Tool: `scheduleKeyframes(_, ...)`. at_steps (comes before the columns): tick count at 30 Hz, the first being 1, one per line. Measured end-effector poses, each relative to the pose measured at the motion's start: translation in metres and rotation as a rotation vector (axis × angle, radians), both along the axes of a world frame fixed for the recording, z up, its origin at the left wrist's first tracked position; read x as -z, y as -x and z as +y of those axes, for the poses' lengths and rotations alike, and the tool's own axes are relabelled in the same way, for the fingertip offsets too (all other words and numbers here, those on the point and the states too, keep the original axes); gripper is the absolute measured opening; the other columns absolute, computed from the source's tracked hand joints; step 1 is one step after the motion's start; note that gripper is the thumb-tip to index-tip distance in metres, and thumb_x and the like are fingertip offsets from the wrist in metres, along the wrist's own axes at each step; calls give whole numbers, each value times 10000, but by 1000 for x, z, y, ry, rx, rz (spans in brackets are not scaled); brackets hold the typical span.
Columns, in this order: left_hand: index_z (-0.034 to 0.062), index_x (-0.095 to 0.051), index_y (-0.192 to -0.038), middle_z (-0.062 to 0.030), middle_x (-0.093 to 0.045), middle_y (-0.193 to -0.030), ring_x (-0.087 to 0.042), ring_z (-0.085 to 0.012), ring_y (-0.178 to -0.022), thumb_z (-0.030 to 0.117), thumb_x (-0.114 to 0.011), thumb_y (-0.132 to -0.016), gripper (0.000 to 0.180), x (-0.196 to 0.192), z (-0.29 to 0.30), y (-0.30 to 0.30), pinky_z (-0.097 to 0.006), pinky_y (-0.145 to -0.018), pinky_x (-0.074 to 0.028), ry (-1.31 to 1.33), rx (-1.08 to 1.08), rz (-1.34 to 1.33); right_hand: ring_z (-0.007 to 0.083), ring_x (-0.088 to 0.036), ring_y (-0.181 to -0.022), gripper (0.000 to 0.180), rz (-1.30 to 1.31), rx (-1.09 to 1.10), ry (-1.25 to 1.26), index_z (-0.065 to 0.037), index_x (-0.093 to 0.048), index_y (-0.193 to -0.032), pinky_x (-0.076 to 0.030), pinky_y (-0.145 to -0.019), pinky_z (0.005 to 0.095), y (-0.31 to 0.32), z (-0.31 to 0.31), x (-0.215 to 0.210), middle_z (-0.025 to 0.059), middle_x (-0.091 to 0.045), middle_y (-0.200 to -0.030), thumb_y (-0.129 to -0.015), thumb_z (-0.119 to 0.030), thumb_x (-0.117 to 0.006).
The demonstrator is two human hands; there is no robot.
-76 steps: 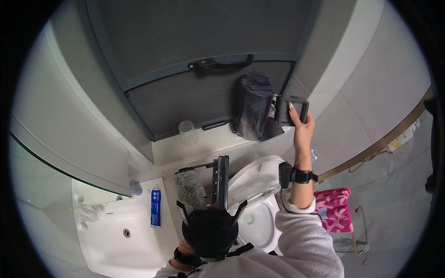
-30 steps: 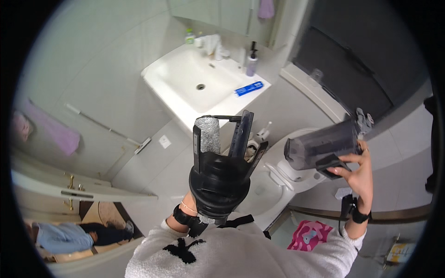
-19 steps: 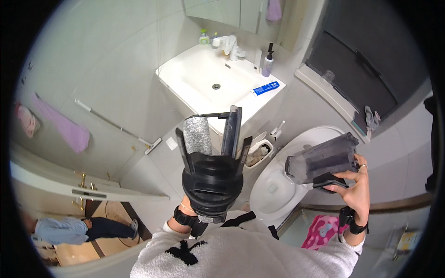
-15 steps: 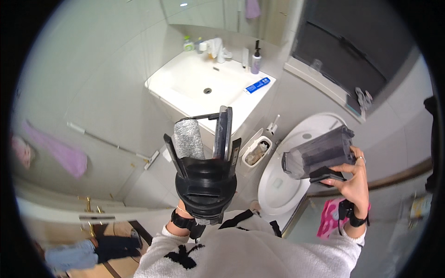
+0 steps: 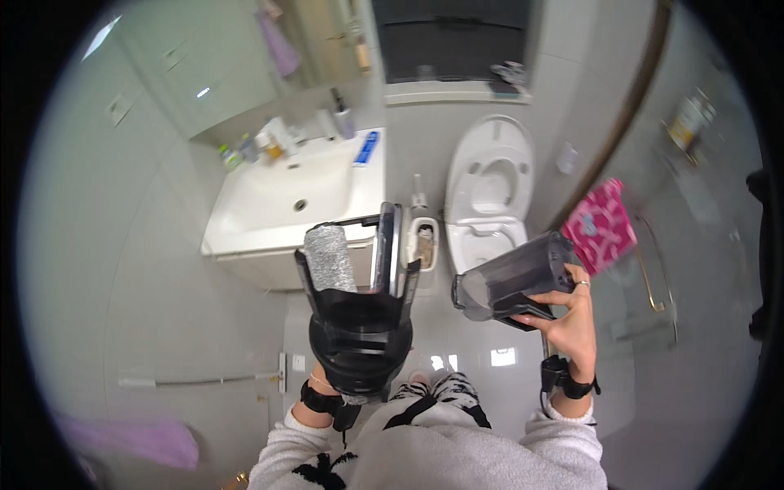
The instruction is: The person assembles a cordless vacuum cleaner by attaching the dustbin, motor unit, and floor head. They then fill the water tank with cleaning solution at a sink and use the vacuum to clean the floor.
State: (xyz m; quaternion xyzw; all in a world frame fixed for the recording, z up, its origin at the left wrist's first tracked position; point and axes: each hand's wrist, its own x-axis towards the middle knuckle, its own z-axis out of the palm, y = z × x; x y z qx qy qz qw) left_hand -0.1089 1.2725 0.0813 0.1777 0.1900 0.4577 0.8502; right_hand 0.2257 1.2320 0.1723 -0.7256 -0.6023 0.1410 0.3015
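Observation:
My right hand (image 5: 569,320) grips a dark translucent tank (image 5: 510,279), held tilted with its open end pointing left, above the floor in front of the toilet (image 5: 490,189). My left hand (image 5: 325,390) is mostly hidden under a black stand (image 5: 358,333), which it holds up from below. In that stand sit a grey roller brush (image 5: 329,257) and a flat upright part (image 5: 388,259). Both wrists wear black bands.
A white washbasin (image 5: 290,196) with bottles and a blue tube on its rim stands left of the toilet. Between them stands a toilet brush holder (image 5: 423,238). A pink patterned bag (image 5: 600,226) hangs at the right. A dark window ledge (image 5: 457,91) lies beyond the toilet.
The view has swung round from the window ledge to the washbasin and toilet. My right hand has carried the dark tank down from the ledge to chest height. The black stand stays in my left hand.

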Motion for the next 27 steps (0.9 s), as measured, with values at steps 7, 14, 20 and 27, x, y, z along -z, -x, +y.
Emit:
scheduleKeyframes(7,127,-330,-1488,-160,-492,-1398,-571,-386,-1156,473,-509,-955,661,12,-13,0,-687,-989,-409,167,456,-409,417,-428,-1238,340,-235,439,-120,-125,-795,-844,-407,-1005,443,66,-119,-2,304,-511,-1255,-529,-169,-915)
scheduleKeyframes(14,139,-175,-1549,-128,-451,-1447,-564,-371,-1162,504,-541,-927,809,21,-3,44,-713,-1009,-364,149,858,-510,397,-427,-1247,373,-441,853,-73,-124,-799,-877,-398,-1009,443,210,-179,-16,294,-508,-1271,-526,-167,-917)
scheduleKeyframes(20,106,-174,-1547,-116,-87,-1596,-403,-443,-1306,415,-651,-890,868,77,44,127,-729,-1046,-302,299,1297,-877,438,-425,-1242,347,-503,1103,-40,-103,-793,-863,-391,-1023,448,398,-157,12,320,-494,-1284,-545,-179,-910)
scheduleKeyframes(27,84,-244,-1515,-183,-329,-1488,-557,-311,-1126,391,-668,-883,821,107,137,186,-544,-850,-552,75,1370,-581,416,-428,-1253,399,-492,1402,-86,-139,-801,-856,-398,-1022,461,563,-74,83,287,-479,-1305,-487,-183,-946)
